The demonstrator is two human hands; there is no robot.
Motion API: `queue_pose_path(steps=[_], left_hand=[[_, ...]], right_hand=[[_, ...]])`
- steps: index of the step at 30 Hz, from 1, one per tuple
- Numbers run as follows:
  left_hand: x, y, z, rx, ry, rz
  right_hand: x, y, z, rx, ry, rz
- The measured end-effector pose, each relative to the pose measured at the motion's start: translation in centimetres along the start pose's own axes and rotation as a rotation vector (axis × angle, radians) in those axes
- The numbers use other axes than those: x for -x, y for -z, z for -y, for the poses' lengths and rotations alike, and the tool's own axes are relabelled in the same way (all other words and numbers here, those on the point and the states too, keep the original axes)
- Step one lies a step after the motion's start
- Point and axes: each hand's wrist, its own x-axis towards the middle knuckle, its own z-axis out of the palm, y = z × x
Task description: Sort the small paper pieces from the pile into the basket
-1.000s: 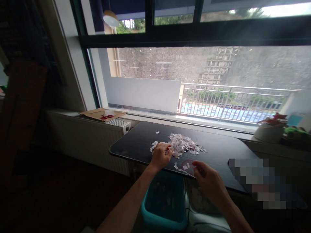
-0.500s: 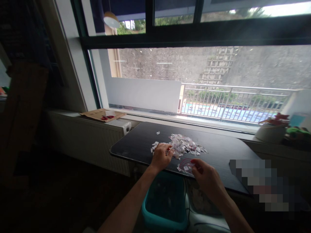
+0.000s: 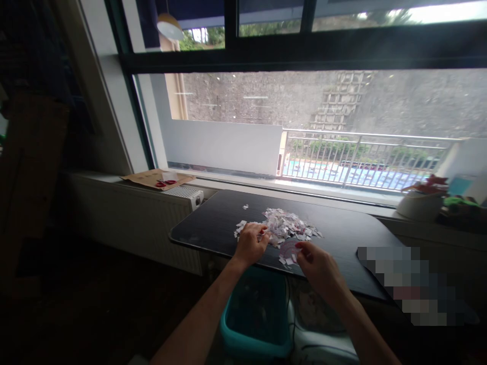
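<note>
A heap of small white paper pieces point(image 3: 283, 223) lies on the dark table. My left hand point(image 3: 251, 243) rests at the heap's left side, fingers bent and somewhat apart, the tips among the pieces; I make out nothing held in it. My right hand point(image 3: 317, 261) pinches the right edge of a thin, round, see-through disc point(image 3: 288, 249) with pinkish markings, tilted up at the heap's near side. A few loose white pieces point(image 3: 289, 260) show at the disc's lower edge, by the table's front.
Under the table's front edge stands a turquoise tub point(image 3: 256, 347), with a pale container point(image 3: 323, 339) beside it. Red scissors point(image 3: 166, 183) lie on brown paper point(image 3: 142, 178) on the left sill. A blurred-out object point(image 3: 403, 279) covers the table's right end. A white pot point(image 3: 418, 205) stands by the window.
My right hand has moved slightly left and up, tilting the disc; the white pieces on it now sit at its lower edge. My left hand stays by the heap. The view shifts slightly.
</note>
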Motion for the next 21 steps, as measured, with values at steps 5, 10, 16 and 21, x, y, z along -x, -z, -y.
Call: queue_pose_path(steps=[5, 10, 16, 21], left_hand=[[0.0, 0.0, -0.1, 0.002, -0.005, 0.004], [0.0, -0.1, 0.0, -0.004, -0.004, -0.002], [0.0, -0.1, 0.0, 0.003, -0.001, 0.002], [0.0, -0.1, 0.0, 0.010, 0.007, 0.000]], right_hand=[[-0.2, 0.4, -0.2, 0.014, -0.044, -0.041], [-0.4, -0.3, 0.1, -0.006, 0.021, 0.014], [-0.3, -1.1, 0.4, -0.125, 0.038, 0.056], [0.1, -1.0, -0.1, -0.152, 0.054, 0.056]])
